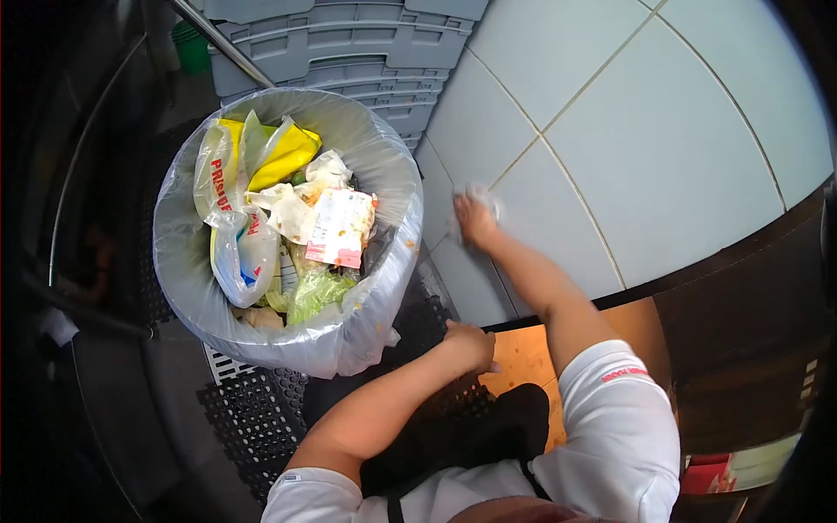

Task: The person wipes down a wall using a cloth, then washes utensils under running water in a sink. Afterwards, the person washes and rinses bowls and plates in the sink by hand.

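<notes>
My right hand (476,221) is pressed against the white tiled wall (571,209), with a crumpled white cloth (485,200) under its fingers. The cloth is blurred, and whether it is fabric or paper I cannot tell. Lower down, my left hand (472,349) rests near my dark-clad knee, back of the hand up, thumb apart from the fingers and nothing visible in it. Some of its fingers are hidden. To the left of both hands stands a round bin (397,253) lined with a clear plastic bag, holding food waste, wrappers and a labelled pack (342,228).
Grey plastic crates (349,44) are stacked behind the bin, beside a metal rail (222,42). Black perforated rubber matting (253,427) covers part of the floor. A green bucket (190,45) sits at the far left. Orange-brown flooring (523,357) shows below the wall.
</notes>
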`<control>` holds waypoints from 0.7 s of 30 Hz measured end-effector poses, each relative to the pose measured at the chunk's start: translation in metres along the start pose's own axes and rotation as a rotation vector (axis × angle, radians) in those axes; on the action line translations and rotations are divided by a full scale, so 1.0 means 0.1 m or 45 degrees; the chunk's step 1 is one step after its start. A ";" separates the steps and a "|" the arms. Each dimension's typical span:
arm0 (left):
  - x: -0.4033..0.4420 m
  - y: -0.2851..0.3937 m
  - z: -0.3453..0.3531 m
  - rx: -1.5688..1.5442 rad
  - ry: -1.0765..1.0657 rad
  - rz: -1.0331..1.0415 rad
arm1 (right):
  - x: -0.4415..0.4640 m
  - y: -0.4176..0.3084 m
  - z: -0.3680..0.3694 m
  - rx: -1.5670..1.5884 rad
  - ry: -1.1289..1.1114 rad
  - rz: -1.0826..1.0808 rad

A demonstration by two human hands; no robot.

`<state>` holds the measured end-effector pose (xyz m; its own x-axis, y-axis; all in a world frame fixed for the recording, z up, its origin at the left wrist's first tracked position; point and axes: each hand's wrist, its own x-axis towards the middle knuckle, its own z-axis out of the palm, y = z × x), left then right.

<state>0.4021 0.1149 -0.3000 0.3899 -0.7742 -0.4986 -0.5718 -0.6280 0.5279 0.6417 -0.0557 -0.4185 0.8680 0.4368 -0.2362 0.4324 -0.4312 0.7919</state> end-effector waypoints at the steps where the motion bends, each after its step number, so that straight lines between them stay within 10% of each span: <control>1: -0.03 0.02 -0.05 0.033 -0.002 -0.029 | 0.19 0.33 -0.09 -0.029 0.200 0.171; 6: 0.05 0.04 -0.05 0.079 0.048 -0.007 | 0.73 2.53 -1.67 -0.216 0.693 0.636; 10: 0.07 0.07 -0.13 0.007 -0.006 0.062 | 1.00 2.69 -1.74 -0.266 0.661 0.774; 16: 0.05 0.05 -0.11 -0.005 0.034 -0.025 | 0.84 0.61 -0.40 0.887 0.554 0.562; 17: 0.00 0.05 -0.14 -0.010 0.024 -0.046 | 1.13 -0.12 0.78 0.598 0.540 0.484; 18: -0.08 0.04 -0.11 -0.022 -0.003 -0.059 | 0.19 -0.16 -0.22 0.126 -0.097 0.119; 19: -0.11 0.01 -0.06 -0.038 -0.017 -0.046 | -0.04 -0.70 0.36 0.843 0.188 0.404; 21: -0.14 -0.06 0.03 -0.070 -0.112 -0.123 | -0.67 -1.36 0.83 0.722 -0.038 0.152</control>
<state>0.3984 0.1297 -0.2986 0.3750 -0.7014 -0.6061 -0.4934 -0.7046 0.5101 0.5449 -0.0916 -0.5569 0.9218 0.3403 -0.1856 0.3870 -0.8353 0.3905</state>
